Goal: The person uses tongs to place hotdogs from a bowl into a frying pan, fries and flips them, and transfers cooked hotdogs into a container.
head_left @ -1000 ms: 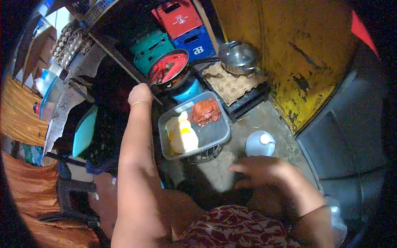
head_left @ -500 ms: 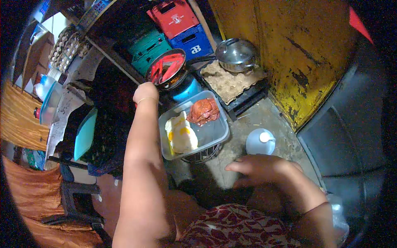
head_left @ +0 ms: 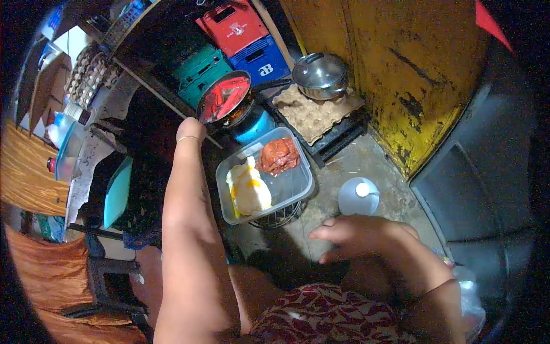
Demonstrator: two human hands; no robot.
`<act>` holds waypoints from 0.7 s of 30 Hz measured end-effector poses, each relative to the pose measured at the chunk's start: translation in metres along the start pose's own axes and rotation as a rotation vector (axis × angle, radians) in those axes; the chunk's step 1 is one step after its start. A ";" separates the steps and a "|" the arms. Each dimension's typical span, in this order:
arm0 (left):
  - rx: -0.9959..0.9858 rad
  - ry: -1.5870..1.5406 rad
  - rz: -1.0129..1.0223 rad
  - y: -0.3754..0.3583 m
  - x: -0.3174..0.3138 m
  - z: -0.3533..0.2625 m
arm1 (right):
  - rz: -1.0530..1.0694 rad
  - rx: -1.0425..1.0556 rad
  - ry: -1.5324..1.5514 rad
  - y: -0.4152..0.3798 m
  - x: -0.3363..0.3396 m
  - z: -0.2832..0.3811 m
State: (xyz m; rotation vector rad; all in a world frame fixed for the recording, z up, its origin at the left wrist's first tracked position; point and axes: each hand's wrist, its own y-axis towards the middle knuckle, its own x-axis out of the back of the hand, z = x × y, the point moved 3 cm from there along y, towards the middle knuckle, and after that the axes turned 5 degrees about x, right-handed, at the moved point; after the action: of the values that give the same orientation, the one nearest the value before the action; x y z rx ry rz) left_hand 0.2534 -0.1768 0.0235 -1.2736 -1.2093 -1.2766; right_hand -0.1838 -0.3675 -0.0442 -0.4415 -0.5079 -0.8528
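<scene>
My left hand (head_left: 191,128) reaches forward to the near side of the stove, just below a black frying pan (head_left: 250,102). The hand's fingers are hidden from me. In the pan lie long bright red pieces of food (head_left: 229,94). A blue glow (head_left: 255,126) shows beneath it. My right hand (head_left: 358,235) hangs loosely over the floor, thumb and fingers apart, holding nothing. Between my arms stands a clear plastic container (head_left: 292,192) with fried eggs (head_left: 250,189) and a heap of reddish-brown meat slices (head_left: 279,155).
A lidded metal pot (head_left: 319,77) rests on a cardboard egg tray (head_left: 312,114) beside the stove. A translucent jug with a white cap (head_left: 358,198) stands on the floor near my right hand. Behind are red (head_left: 232,26), blue (head_left: 260,60) and green crates (head_left: 200,71). Egg trays (head_left: 89,74) sit at left.
My left hand has shifted slightly left and down, lower beside the stove. The whole view has moved a little with my head. My right hand keeps nearly the same pose.
</scene>
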 end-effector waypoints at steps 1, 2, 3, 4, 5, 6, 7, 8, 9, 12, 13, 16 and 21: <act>-0.023 0.042 -0.086 -0.007 0.004 -0.002 | -0.010 0.009 0.001 0.000 0.000 0.000; -0.046 0.084 -0.172 -0.013 0.009 -0.005 | -0.019 0.017 0.001 -0.001 0.000 0.000; -0.045 0.084 -0.172 -0.016 0.010 -0.009 | -0.020 0.018 0.001 -0.001 -0.002 -0.003; -0.035 0.102 -0.129 -0.020 0.010 -0.013 | -0.058 0.054 0.032 0.000 -0.003 -0.005; -0.025 0.119 -0.086 -0.023 0.009 -0.016 | -0.097 0.089 0.063 0.000 -0.004 -0.006; -0.025 0.119 -0.086 -0.024 0.006 -0.017 | -0.097 0.088 0.063 0.000 -0.003 -0.005; -0.038 0.143 -0.096 -0.026 0.003 -0.018 | -0.089 0.091 0.077 0.000 -0.002 -0.004; -0.051 0.167 -0.106 -0.027 0.001 -0.019 | -0.082 0.092 0.091 0.000 -0.001 -0.003; -0.016 0.168 -0.089 -0.025 0.000 -0.018 | -0.082 0.091 0.091 0.000 -0.001 -0.003; 0.004 0.146 -0.048 -0.025 -0.001 -0.015 | -0.080 0.104 0.086 0.000 -0.002 -0.004; 0.004 0.145 -0.049 -0.012 -0.007 -0.009 | -0.094 0.104 0.072 0.000 -0.004 -0.005; -0.023 0.137 -0.030 0.003 -0.012 -0.004 | -0.089 0.075 0.059 0.000 0.000 -0.001; 0.017 0.074 -0.007 -0.007 -0.001 -0.005 | -0.181 0.002 0.255 0.004 -0.018 -0.028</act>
State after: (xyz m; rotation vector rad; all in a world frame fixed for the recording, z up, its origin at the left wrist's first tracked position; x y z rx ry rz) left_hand 0.2458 -0.1809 0.0225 -1.2003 -1.1707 -1.3048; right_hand -0.1835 -0.3701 -0.0779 -0.2819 -0.3153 -1.0663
